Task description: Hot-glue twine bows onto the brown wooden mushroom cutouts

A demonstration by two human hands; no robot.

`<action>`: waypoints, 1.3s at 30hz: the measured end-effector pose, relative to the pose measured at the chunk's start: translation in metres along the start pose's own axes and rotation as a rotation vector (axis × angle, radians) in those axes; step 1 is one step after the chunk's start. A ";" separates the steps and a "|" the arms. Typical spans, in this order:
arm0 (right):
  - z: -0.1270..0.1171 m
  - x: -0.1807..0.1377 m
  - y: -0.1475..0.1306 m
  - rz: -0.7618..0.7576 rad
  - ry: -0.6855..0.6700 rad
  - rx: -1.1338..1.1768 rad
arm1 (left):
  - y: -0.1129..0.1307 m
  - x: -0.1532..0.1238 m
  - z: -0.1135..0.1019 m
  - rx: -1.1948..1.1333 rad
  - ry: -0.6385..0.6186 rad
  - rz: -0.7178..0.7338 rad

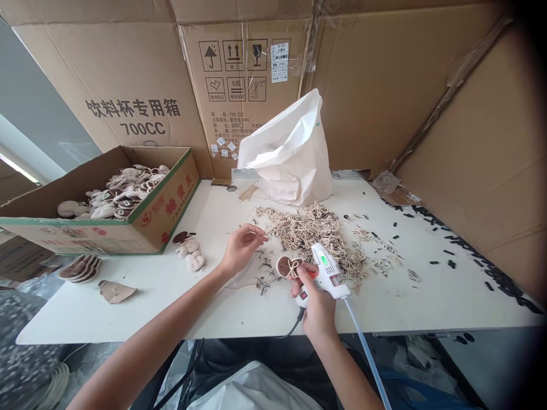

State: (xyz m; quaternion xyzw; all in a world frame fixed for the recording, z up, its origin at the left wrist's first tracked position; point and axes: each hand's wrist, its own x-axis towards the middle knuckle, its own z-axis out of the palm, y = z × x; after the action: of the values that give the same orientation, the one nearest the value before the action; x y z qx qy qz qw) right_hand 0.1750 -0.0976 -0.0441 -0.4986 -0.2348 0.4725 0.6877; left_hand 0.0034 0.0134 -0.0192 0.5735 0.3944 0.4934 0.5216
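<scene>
The left hand pinches a thin strand in a closed grip, its far end too fine to make out. The right hand clenches a white hot glue gun, fingers hiding its handle and nozzle. Against that thumb sits a brown mushroom-shaped disc with a twine bow, above the worktop.

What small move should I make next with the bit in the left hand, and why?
Probably bring the thin strand pinched in the left hand over to the brown disc in the right hand. The disc already carries a tan knotted bow, and the white hot glue gun is in that same hand, so joining them there looks most sensible.
</scene>
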 end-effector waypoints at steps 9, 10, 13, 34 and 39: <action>0.004 -0.002 -0.004 -0.006 0.049 0.014 | 0.015 -0.010 0.001 -0.162 -0.259 -0.064; 0.004 -0.002 -0.004 -0.006 0.046 0.018 | 0.017 -0.011 0.001 -0.161 -0.287 -0.062; 0.003 -0.001 -0.003 -0.003 0.048 0.022 | 0.019 -0.014 0.001 -0.142 -0.388 -0.064; 0.006 -0.002 -0.007 0.012 0.069 0.042 | 0.017 -0.014 0.001 0.049 -0.530 0.043; 0.005 0.000 -0.005 0.008 0.042 0.037 | 0.016 -0.015 0.002 0.049 -0.495 0.021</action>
State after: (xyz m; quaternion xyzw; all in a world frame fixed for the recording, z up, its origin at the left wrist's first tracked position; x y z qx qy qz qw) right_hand 0.1727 -0.0956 -0.0380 -0.4963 -0.2096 0.4690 0.6998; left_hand 0.0017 -0.0037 -0.0061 0.6936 0.2604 0.3334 0.5830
